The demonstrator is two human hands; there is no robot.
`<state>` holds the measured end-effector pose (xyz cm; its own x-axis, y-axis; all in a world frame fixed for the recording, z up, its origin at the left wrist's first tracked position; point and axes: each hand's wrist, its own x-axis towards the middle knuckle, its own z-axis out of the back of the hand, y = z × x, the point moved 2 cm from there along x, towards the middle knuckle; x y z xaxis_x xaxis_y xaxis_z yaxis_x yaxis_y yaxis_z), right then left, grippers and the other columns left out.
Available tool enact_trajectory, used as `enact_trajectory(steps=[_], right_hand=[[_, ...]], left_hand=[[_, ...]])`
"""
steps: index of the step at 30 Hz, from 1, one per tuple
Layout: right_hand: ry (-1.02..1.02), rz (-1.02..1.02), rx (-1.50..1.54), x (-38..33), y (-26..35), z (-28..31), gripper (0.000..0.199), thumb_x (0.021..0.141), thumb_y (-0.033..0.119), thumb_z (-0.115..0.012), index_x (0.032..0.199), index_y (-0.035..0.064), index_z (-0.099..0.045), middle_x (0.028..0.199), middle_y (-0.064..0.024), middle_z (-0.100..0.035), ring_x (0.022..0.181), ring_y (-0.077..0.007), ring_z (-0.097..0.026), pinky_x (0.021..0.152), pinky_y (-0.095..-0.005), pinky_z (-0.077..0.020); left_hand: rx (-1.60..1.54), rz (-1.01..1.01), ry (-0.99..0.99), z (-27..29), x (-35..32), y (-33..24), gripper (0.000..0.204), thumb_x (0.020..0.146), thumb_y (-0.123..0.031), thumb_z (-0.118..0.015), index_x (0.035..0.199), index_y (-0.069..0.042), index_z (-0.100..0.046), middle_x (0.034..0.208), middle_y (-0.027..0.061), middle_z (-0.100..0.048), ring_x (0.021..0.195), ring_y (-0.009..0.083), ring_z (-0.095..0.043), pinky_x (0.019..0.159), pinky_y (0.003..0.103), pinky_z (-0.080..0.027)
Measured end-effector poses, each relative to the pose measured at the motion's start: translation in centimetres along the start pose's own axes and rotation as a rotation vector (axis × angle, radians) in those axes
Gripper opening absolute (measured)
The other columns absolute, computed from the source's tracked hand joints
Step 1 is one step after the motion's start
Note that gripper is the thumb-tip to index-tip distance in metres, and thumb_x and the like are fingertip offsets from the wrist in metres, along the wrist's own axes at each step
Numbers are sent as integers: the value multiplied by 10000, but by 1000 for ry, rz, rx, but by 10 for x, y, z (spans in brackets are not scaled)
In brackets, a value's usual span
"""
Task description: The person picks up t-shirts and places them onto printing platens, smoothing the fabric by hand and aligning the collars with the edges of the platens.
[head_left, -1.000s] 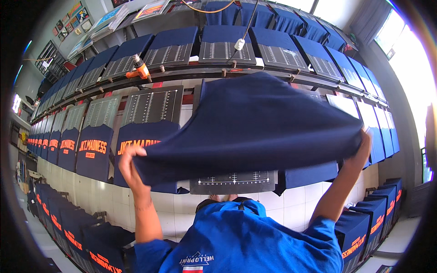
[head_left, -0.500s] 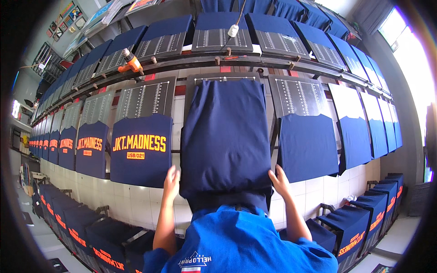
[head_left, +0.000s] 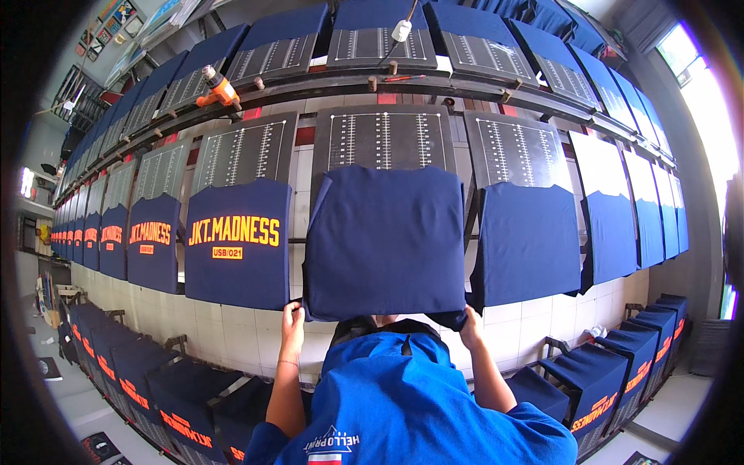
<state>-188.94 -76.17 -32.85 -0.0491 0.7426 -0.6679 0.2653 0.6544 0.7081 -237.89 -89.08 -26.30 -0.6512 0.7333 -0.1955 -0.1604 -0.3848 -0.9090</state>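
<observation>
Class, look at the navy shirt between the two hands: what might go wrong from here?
The left hand and right hand hold the navy shirt at its lower corners, so uneven pulling might skew it on the board. The printed shirt lies close by; the left hand might knock it.

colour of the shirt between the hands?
Navy blue shirt, no print on the face showing; best seen in the head view.

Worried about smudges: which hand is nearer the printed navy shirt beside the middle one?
Left. The left hand is beside the printed shirt, near its lower right corner; the right hand is farther, across the plain middle shirt.
</observation>
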Motion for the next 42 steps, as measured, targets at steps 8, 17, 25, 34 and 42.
enact_trajectory(steps=[8,17,25,34,42], right_hand=[[-164,-34,-116,-15,28,4,620,975,322,-648,1432,-33,-424,1306,-125,-602,1200,-214,-571,971,-397,-452],[-255,-34,-121,-27,10,31,562,971,328,-652,1434,83,-447,1314,-23,-593,1190,-164,-548,932,-394,-441],[-244,-16,-923,-53,22,42,481,944,314,-660,1252,-50,-597,1129,-177,-673,1076,-293,-646,888,-416,-502],[-123,1108,-1363,72,224,-216,269,863,235,-702,1063,75,-615,1058,-137,-627,1039,-341,-583,902,-454,-454],[104,1032,-1569,128,232,-219,220,857,219,-682,1002,79,-595,952,-115,-623,964,-317,-602,855,-459,-440]], left_hand=[[-20,239,146,13,-7,33,285,1016,-249,-581,1180,-16,-558,745,-13,-527,672,82,-504,673,255,-455],[-114,242,134,12,-12,37,241,1027,-206,-531,905,-3,-575,917,78,-626,717,120,-585,649,292,-515],[564,29,175,15,-38,23,158,971,-171,-560,923,-24,-593,856,122,-615,778,275,-624,680,402,-499],[670,-688,-12,-153,160,-177,304,917,-112,-648,1197,-11,-589,1200,182,-575,1102,372,-555,949,464,-457],[746,-697,324,-169,210,-164,244,874,-154,-714,1030,-43,-563,1009,121,-595,1030,326,-550,911,476,-429]])
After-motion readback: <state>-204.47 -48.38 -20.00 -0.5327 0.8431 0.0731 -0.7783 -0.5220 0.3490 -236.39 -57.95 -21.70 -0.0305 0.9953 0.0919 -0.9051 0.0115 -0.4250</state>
